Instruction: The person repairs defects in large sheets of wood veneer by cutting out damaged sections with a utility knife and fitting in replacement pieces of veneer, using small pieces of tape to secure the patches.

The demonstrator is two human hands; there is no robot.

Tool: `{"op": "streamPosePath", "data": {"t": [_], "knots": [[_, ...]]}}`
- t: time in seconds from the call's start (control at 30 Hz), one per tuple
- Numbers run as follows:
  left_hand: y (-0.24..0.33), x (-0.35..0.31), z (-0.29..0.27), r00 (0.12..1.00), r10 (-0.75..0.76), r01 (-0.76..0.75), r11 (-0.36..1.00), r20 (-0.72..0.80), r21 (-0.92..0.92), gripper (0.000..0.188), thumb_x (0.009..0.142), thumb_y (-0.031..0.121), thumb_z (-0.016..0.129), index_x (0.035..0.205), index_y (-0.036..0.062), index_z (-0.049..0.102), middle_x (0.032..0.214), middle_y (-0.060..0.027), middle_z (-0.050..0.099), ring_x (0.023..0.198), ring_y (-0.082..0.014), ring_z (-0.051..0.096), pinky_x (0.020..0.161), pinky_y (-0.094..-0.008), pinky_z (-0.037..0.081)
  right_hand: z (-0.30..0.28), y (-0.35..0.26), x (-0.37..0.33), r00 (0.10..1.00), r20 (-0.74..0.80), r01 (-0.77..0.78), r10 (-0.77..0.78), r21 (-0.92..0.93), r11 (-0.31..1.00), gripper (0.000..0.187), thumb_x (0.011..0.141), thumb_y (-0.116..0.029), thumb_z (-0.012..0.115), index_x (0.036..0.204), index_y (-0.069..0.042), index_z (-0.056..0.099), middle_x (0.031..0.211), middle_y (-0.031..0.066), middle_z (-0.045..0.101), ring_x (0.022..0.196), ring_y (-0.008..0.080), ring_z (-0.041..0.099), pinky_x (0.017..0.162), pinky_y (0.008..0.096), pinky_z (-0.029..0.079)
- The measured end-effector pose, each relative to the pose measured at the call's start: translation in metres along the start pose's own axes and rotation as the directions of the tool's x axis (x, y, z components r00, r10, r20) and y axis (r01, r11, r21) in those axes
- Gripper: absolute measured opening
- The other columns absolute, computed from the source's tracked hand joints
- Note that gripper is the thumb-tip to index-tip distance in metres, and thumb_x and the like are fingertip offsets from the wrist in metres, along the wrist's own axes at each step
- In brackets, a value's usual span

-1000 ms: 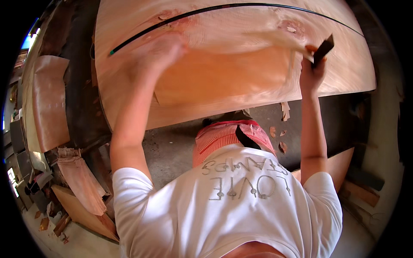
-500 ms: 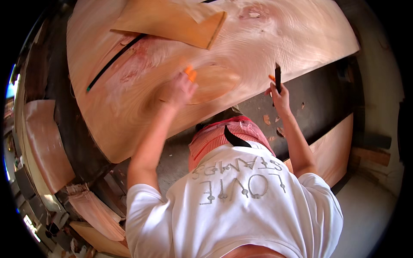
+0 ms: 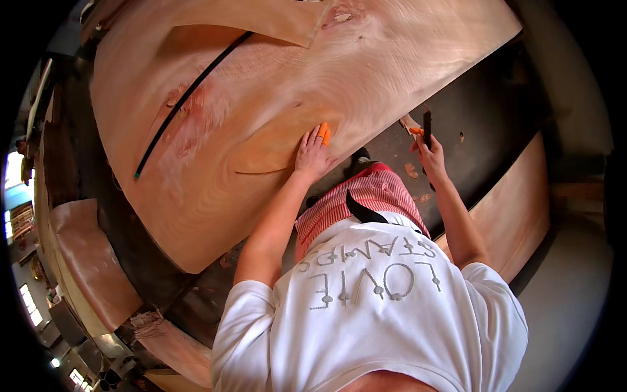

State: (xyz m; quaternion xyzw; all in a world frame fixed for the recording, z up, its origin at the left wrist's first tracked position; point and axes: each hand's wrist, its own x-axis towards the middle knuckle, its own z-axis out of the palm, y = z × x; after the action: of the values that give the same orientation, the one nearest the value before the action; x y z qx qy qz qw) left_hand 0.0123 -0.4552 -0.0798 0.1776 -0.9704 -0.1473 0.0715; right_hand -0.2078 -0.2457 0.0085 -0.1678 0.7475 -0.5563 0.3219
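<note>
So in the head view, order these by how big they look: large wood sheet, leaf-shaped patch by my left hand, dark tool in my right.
1. Large wood sheet
2. Leaf-shaped patch
3. Dark tool in your right hand

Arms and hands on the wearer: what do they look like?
Short white sleeves, bare forearms, no cables visible. The left hand has a bright orange finger covering; orange also shows at a finger of the right hand. No full gloves.

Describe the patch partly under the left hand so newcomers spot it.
Find the large wood sheet. By its near edge, the left hand covers one end of a tan patch. Unlike the narrow black strip, it is broad and leaf-shaped.
</note>
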Motion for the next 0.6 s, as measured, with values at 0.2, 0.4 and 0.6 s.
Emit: {"op": "streamPosePath", "data": {"t": [0.2,0.4,0.6], "knots": [[0.013,0.017,-0.008,0.996,-0.061,0.06,0.998,0.069,0.021,0.067,0.075,0.032,0.061,0.127,-0.0015,0.036,0.136,-0.0165,0.029,0.127,-0.0284,0.026,0.105,-0.0395,0.02,-0.024,-0.003,0.056,0.996,0.084,0.042,-0.04,-0.023,0.999,0.022,0.09,-0.017,0.046,0.106,-0.008,0.057,0.064,-0.0028,0.054,0.049,0.0015,0.033,0.044,0.0191,0.026],[0.02,0.014,-0.011,0.98,-0.174,0.169,0.984,0.096,0.063,0.061,0.076,0.024,0.058,0.127,-0.0019,0.036,0.135,-0.0176,0.031,0.126,-0.0315,0.028,0.105,-0.0396,0.022,-0.05,-0.027,0.158,0.962,0.104,0.23,-0.252,0.186,0.955,0.019,0.086,0.0,0.043,0.101,0.001,0.054,0.088,0.0024,0.059,0.064,0.0079,0.054,0.061,0.0249,0.043],[0.048,0.047,-0.002,0.961,-0.271,0.272,0.962,-0.058,0.026,0.046,0.075,0.023,0.06,0.112,-0.0009,0.05,0.125,-0.0174,0.042,0.117,-0.0322,0.039,0.099,-0.0398,0.031,-0.168,-0.223,0.268,0.855,-0.146,0.518,-0.498,0.194,0.833,0.025,0.089,-0.026,0.051,0.106,-0.008,0.057,0.066,-0.0056,0.05,0.046,0.001,0.037,0.041,0.017,0.028]]}}
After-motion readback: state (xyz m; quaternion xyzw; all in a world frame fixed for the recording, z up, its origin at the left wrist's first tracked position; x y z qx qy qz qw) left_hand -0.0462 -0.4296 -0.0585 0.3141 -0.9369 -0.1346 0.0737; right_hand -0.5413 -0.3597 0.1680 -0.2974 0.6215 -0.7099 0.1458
